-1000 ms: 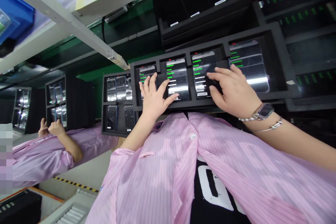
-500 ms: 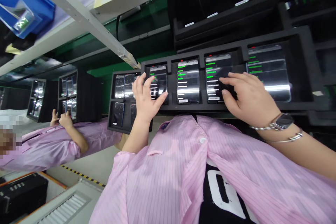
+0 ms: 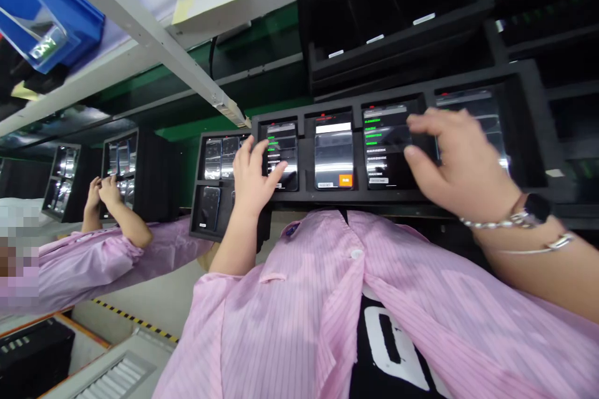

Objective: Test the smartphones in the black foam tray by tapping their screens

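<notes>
Several lit smartphones lie face up in the slots of a long black tray (image 3: 327, 197). My left hand (image 3: 253, 177) is open, fingers spread, at the left edge of the leftmost smartphone (image 3: 284, 153) and partly over it. The second smartphone (image 3: 334, 156) has an orange button at the lower right of its screen. Green and white text lines fill the third smartphone (image 3: 386, 146). My right hand (image 3: 463, 159), somewhat blurred, is open between the third phone and the rightmost smartphone (image 3: 472, 100), hiding much of the latter. Neither hand holds anything.
Another black tray of phones (image 3: 208, 199) adjoins on the left. Behind stand stacked dark trays (image 3: 374, 53). A grey metal post (image 3: 187, 75) slants across at the left, below a blue bin (image 3: 60, 19). A co-worker in a pink sleeve (image 3: 112, 249) handles a further tray (image 3: 119, 156).
My right hand has shifted right and slightly up, now covering more of the rightmost phone. My left hand has moved slightly left. The second phone's text list has given way to a screen with an orange button.
</notes>
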Tool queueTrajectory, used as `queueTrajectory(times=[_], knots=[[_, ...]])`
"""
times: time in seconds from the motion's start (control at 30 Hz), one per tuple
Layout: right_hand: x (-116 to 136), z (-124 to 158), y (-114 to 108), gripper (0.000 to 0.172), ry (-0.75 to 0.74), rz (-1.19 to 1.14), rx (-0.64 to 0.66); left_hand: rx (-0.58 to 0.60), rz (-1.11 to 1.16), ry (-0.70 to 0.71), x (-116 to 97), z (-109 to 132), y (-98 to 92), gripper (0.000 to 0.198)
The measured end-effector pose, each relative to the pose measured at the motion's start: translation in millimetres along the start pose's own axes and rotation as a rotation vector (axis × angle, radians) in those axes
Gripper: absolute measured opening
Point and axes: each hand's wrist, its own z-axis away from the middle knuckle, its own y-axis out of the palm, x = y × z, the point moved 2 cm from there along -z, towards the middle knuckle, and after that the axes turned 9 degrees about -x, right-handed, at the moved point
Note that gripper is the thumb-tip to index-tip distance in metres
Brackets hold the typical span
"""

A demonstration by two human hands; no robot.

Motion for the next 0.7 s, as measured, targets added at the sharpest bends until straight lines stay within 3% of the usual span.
queueTrajectory(times=[0.07, 0.17, 0.27, 0.37, 0.5, 0.6, 0.7], knots=[[-1, -39, -1, 0.040, 0.011, 0.015, -0.024, 0.018, 0.063, 0.074, -2, -40, 0.8, 0.066], [-6, -101, 27, 0.035, 0.130, 0.127, 0.252, 0.165, 0.106, 0.155, -9, -108, 26.1, 0.054], [-17, -139, 71, 0.043, 0.217, 0.316, 0.484, 0.269, -0.016, 0.061, -11, -149, 64.6, 0.056], [-30, -141, 106, 0.052, 0.291, 0.380, 0.603, 0.322, -0.175, 0.013, -6, -151, 91.0, 0.063], [-43, -124, 122, 0.061, 0.283, 0.363, 0.549, 0.237, -0.209, 0.062, -16, -140, 93.7, 0.060], [-47, -121, 122, 0.060, 0.300, 0.342, 0.545, 0.168, -0.104, 0.161, -50, -141, 93.3, 0.053], [-50, -127, 121, 0.056, 0.342, 0.309, 0.572, 0.185, -0.051, 0.232, -91, -139, 106.8, 0.049]])
